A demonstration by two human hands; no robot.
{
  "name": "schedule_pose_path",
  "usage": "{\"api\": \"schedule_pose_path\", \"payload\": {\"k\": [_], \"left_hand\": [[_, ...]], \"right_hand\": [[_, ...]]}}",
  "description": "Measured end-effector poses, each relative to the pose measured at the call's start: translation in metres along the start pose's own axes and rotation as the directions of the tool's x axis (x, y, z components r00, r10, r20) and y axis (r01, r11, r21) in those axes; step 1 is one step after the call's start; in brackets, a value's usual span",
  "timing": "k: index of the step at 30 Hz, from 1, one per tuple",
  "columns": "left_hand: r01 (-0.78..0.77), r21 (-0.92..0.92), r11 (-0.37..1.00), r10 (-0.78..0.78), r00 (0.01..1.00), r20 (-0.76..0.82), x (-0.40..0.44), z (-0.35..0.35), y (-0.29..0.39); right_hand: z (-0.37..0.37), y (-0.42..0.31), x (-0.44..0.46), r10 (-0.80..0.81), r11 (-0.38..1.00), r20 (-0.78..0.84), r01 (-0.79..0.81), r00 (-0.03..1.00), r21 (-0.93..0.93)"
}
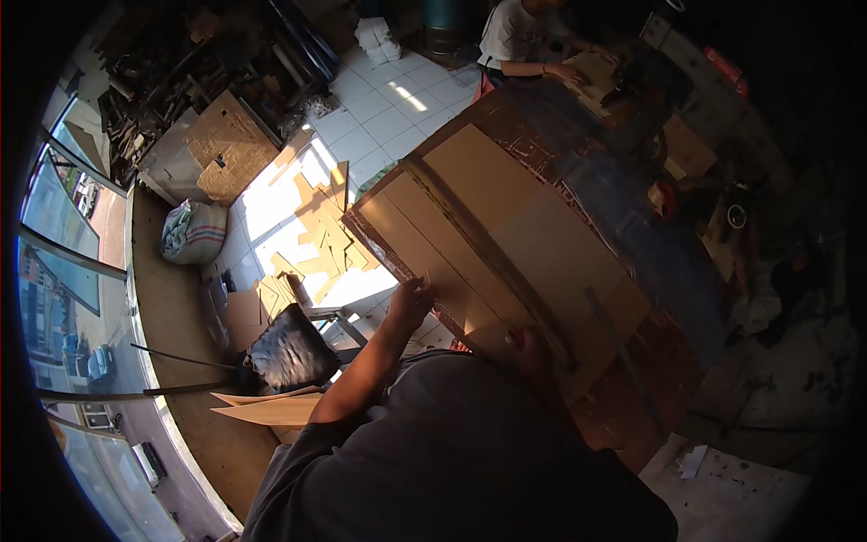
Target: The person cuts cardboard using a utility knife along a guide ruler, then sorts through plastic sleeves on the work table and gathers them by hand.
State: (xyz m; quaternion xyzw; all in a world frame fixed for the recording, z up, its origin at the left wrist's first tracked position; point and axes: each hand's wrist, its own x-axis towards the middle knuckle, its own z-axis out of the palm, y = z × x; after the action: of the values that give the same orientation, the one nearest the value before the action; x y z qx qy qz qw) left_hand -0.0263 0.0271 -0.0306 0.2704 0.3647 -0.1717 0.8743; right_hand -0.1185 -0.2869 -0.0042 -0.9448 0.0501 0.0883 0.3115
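Observation:
A large brown cardboard-like sheet (569, 244) lies on the worktable in front of me. Across it runs a long, narrow straight bar (483, 248), with thin straight lines on the sheet to its left. My left hand (412, 305) is at the sheet's near left edge, its fingers closed in a pinch; a small, pale, thin thing shows at the fingertips. Close to the bar's near end, my right hand (531, 350) rests low over the sheet in deep shadow. Its fingers look curled around something small with a pale tip, too dark to name.
Beyond the table's far end, a co-worker (515, 41) handles a board. Cardboard offcuts (330, 230) litter the tiled floor at left, near a stuffed sack (194, 231) and a black-covered stool (291, 348). Loose curved sheets (271, 408) lie by my left elbow. Windows line the left side.

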Motion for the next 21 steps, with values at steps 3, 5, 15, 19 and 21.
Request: {"api": "schedule_pose_path", "payload": {"k": [3, 5, 15, 19, 21], "left_hand": [[-0.015, 0.065, 0.998, 0.019, 0.997, -0.074, -0.017, 0.026, 0.002], [-0.033, 0.169, 0.985, 0.035, 0.999, -0.009, -0.017, 0.026, -0.001], [-0.063, 0.285, 0.957, -0.032, 0.948, 0.318, 0.010, -0.021, -0.004], [0.047, 0.209, 0.977, -0.075, 0.989, 0.125, 0.000, -0.002, -0.002], [0.060, 0.226, 0.972, -0.060, 0.998, -0.005, -0.008, 0.003, -0.001]], "right_hand": [[0.005, -0.011, -0.002, -0.013, 1.000, 0.032, 0.013, 0.999, 0.006], [0.002, -0.013, -0.004, 0.019, 1.000, 0.049, -0.018, 0.999, -0.013], [-0.013, -0.029, 0.001, 0.168, 0.964, 0.151, -0.195, 0.974, 0.181], [-0.019, -0.037, -0.005, 0.087, 0.993, 0.206, -0.102, 0.975, 0.059], [-0.021, -0.044, -0.009, 0.090, 0.994, 0.198, -0.101, 0.976, 0.044]]}}
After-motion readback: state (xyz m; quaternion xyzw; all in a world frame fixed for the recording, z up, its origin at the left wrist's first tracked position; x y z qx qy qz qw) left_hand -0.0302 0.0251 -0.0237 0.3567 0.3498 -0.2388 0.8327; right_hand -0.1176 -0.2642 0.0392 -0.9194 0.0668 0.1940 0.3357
